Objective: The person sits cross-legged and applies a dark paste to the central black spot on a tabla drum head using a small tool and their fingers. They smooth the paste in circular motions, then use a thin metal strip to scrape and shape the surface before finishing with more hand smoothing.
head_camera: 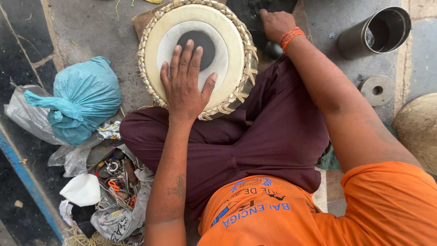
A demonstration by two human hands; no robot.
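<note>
My left hand (pixel 184 86) lay open-fingered on the taut, fragile drum (pixel 198 57); right hand (pixel 274 23), at one o'clock, grip unclear.

Drum (pixel 227 41) sits at 12 o'clock, resting on the crossed legs (pixel 255 141) and on a flat board (pixel 145 18) behind it. Left hand (pixel 184 84) lies flat on the drumhead, fingertips reaching the centre patch (pixel 205 43). Right hand (pixel 275 23) is at 1 o'clock, just beyond the drum's rim, on a dark slab (pixel 246 11). Metal cylinder (pixel 375 32) lies on its side at 2 o'clock, well apart from the drum; ring-shaped disc (pixel 377 90) below it on the floor; round object (pixel 419 127) at 3 o'clock, edge of view. Tied bag (pixel 84 98) at 9 o'clock, on another bag (pixel 27 114). Tray of small tools (pixel 116 175) at 8 o'clock, beside the left knee.
</note>
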